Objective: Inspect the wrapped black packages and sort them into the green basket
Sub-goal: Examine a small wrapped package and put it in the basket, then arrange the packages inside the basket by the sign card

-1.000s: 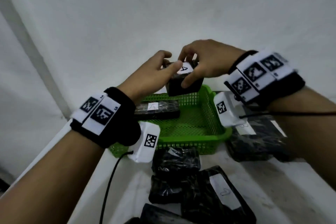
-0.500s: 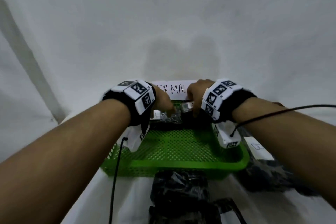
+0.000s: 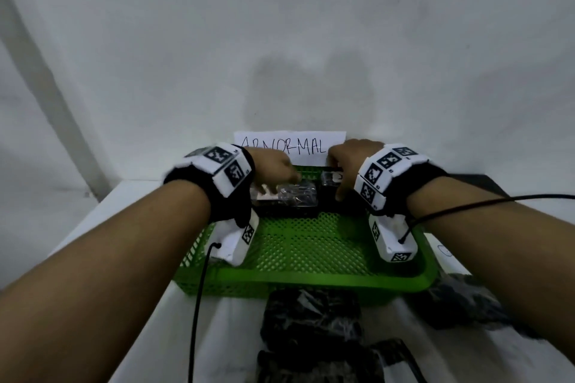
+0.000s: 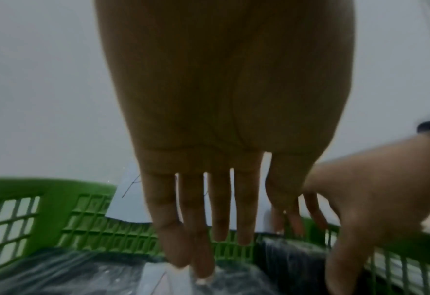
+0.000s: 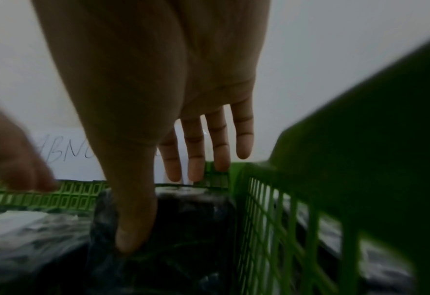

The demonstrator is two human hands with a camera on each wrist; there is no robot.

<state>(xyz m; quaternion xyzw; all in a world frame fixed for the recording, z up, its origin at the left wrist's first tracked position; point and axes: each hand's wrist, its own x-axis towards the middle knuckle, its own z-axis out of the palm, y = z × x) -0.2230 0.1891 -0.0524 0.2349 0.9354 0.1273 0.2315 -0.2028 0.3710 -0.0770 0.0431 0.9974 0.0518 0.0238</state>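
Head view | both hands in green basket (image 3: 311, 277) | right hand (image 5: 143, 119) fingers straight, thumb on package (image 5: 183, 219), seating it | left hand (image 4: 221, 119) loose, empty

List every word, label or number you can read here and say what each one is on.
"ABNORMAL": handwritten on the paper sign behind the green basket.
White labels on the wrapped packages: blurred, unreadable.
Square coded markers on the wristbands: patterns only, small print illegible.

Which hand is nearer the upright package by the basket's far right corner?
Right. The right hand has its thumb on the upright package; the left hand is over the flat package beside it.
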